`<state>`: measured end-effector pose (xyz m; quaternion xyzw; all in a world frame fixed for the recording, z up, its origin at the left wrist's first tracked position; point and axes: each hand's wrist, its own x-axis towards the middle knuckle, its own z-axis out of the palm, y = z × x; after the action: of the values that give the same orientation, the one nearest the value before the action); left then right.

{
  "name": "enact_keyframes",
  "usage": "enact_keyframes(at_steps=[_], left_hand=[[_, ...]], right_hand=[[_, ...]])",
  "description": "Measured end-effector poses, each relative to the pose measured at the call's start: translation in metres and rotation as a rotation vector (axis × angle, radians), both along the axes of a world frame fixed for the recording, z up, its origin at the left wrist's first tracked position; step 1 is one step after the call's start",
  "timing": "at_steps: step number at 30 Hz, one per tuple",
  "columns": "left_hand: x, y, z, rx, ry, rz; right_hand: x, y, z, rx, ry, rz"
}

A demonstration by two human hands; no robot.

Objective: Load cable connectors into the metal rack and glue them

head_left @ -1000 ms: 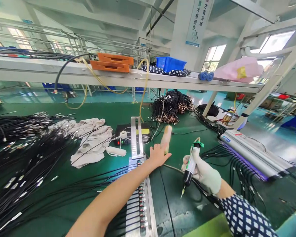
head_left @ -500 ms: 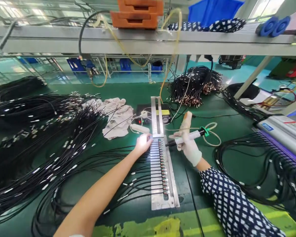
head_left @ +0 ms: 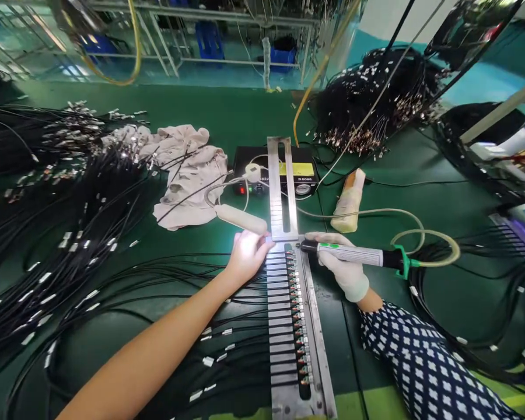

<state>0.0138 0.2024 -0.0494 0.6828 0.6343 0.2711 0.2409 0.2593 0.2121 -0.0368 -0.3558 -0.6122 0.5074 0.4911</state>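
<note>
A long slotted metal fixture (head_left: 284,402) lies on the bench, with a row of black cables (head_left: 245,318) laid across it and their metal ends lined up along its slot. At its upper left edge my left hand (head_left: 246,256) is closed, thumb and fingers pinched together; what they hold is hidden by glare. My right hand (head_left: 345,271), in a white glove, grips a dispensing syringe (head_left: 354,254) with a black tip, green clip and thin hose. Its tip points left at the fixture, close to the topmost cable ends. A white cylindrical lamp (head_left: 240,219) lies just above my left hand.
Behind the fixture stands a black controller box (head_left: 249,154). A crumpled cloth (head_left: 190,175) and cable bundles (head_left: 91,216) cover the left side. A capped-looking bottle (head_left: 349,201) lies right of the box. More cables (head_left: 367,93) are heaped at the back right.
My view has tilted down and come closer. The syringe has swung level, its tip now near the fixture's upper cable ends; the right fingers have closed round it. My left hand stays at the fixture's edge.
</note>
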Motion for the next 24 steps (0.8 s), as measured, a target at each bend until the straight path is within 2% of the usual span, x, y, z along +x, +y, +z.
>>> enact_keyframes(at_steps=[3, 8, 11, 24], left_hand=[[-0.001, 0.002, 0.0, -0.001, -0.034, 0.005], [-0.001, 0.002, 0.002, 0.006, -0.032, -0.009], [-0.001, 0.001, 0.003, 0.009, -0.033, -0.008], [-0.001, 0.001, 0.006, 0.052, 0.018, -0.042]], right_hand=[[-0.002, -0.007, 0.002, 0.021, -0.013, -0.024], [-0.006, -0.014, 0.016, 0.24, -0.156, -0.064], [-0.006, -0.015, 0.02, 0.304, -0.195, -0.047], [-0.006, -0.013, 0.02, 0.289, -0.254, -0.064]])
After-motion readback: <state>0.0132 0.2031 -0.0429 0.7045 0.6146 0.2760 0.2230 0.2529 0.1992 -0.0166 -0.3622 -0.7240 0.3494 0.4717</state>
